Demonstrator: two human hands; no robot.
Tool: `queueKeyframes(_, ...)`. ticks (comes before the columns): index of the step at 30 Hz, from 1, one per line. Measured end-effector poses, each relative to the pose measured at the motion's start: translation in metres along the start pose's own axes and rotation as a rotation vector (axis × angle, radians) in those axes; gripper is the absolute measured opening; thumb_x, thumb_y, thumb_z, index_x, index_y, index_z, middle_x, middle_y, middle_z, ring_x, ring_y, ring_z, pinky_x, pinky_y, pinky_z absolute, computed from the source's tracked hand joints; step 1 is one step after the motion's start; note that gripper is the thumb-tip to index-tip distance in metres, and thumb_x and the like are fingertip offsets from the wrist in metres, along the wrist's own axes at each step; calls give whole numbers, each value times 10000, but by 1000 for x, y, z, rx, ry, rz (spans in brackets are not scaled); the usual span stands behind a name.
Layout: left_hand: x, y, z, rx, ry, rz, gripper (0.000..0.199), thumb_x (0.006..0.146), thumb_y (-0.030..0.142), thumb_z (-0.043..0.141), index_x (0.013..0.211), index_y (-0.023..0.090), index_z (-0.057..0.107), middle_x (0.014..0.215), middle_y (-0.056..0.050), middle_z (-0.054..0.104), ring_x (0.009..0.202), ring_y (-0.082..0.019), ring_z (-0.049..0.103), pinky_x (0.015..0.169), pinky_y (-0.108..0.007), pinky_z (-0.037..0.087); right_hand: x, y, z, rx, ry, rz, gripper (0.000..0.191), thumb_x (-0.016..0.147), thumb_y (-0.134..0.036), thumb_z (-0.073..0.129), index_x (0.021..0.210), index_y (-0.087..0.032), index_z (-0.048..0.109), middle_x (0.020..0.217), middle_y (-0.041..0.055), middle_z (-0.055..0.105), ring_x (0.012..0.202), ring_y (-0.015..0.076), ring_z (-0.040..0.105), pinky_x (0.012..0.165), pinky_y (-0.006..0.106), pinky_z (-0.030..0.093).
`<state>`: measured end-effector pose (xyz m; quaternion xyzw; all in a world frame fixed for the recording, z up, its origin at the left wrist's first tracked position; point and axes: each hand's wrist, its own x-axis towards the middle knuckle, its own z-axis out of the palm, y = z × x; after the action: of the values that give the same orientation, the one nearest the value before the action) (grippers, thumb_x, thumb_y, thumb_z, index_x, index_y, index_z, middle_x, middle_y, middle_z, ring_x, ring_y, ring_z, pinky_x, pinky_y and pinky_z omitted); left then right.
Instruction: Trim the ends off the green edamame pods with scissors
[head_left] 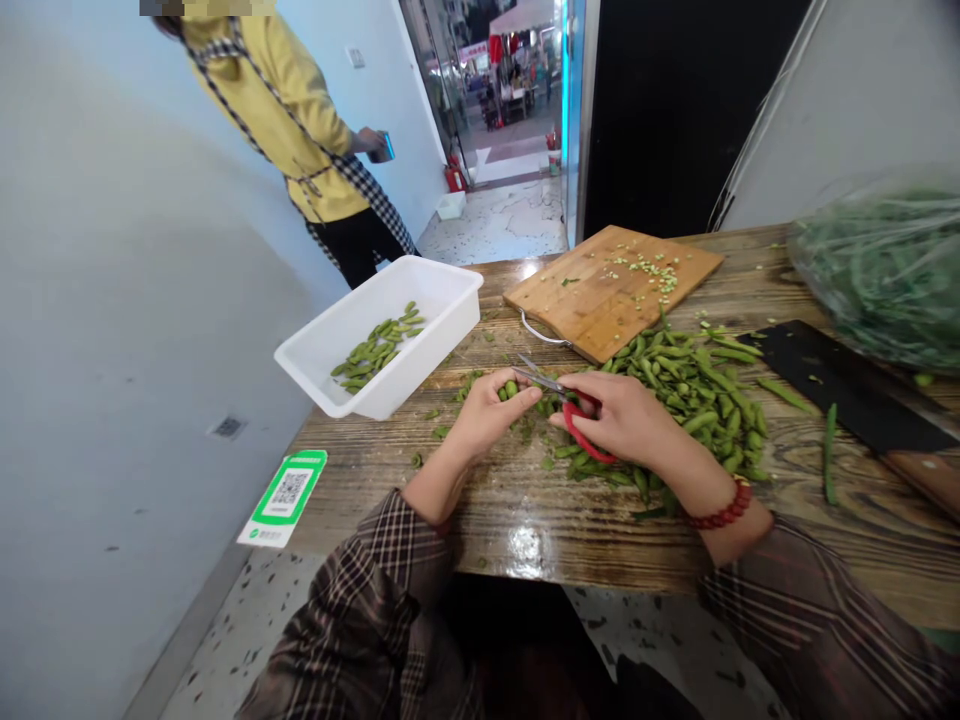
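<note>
Between the thumb and fingers of my left hand [487,412] is a green edamame pod [509,389]. My right hand [626,415] grips red-handled scissors [589,435], whose blades are parted and point left toward that pod. Whether the blades touch the pod I cannot tell. A large heap of edamame pods [694,385] lies under and beyond my right hand. Left of my hands stands a white plastic tub [450,318] with a small pile of pods on its bottom. Small green trimmings are scattered on the wood around my left hand.
A wooden cutting board [559,295] with chopped green bits lies behind the heap. To the right are a cleaver [847,385] and a plastic bag of greens [885,270]. A QR-code card [289,497] sits at the table's left edge. A person in a yellow top [292,100] stands beyond.
</note>
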<state>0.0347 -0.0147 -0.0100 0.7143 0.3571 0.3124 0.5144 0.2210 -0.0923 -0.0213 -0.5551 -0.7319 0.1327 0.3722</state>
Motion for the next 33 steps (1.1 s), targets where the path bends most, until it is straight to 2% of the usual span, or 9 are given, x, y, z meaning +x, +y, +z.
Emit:
queueKeyframes(5,1,-2,0,-35,23,-38,246,720,371,702,749,152,594,579,44,476,507,-64,370,483,-199,279,1,4,3,33,-12,5,282,808,-386,647,1005,-189,686,764,37,659,646,157,576,620,261,441)
queueKeyframes(10,5,-3,-2,-412,86,-139,249,738,345,673,851,177,527,541,68,475,404,-46,348,386,-179,185,3,5,3,35,82,85,369,795,-435,653,1065,-185,666,761,36,644,637,164,568,628,282,463)
queueKeyframes(14,7,-1,-5,-570,92,-137,260,722,312,674,853,178,494,592,62,535,363,-22,318,371,-169,192,2,3,3,51,65,84,445,783,-460,663,1124,-174,637,760,25,601,623,153,547,618,284,470)
queueKeyframes(24,1,1,5,-568,-31,-163,248,742,302,686,849,148,525,625,19,603,376,-18,362,384,-165,182,2,2,5,79,82,30,443,779,-437,678,1120,-159,631,771,28,586,637,147,524,627,281,461)
queueKeyframes(28,1,0,4,-568,-29,-178,266,736,324,695,848,155,523,596,32,578,376,-19,352,379,-163,173,0,4,3,72,80,18,408,802,-448,648,1098,-167,650,750,31,607,617,149,517,608,280,450)
queueKeyframes(33,2,0,1,-583,6,-174,287,732,346,703,875,162,536,576,50,542,379,-21,344,375,-163,177,0,5,2,53,41,19,332,819,-399,631,1068,-183,671,820,54,674,663,165,578,641,278,466)
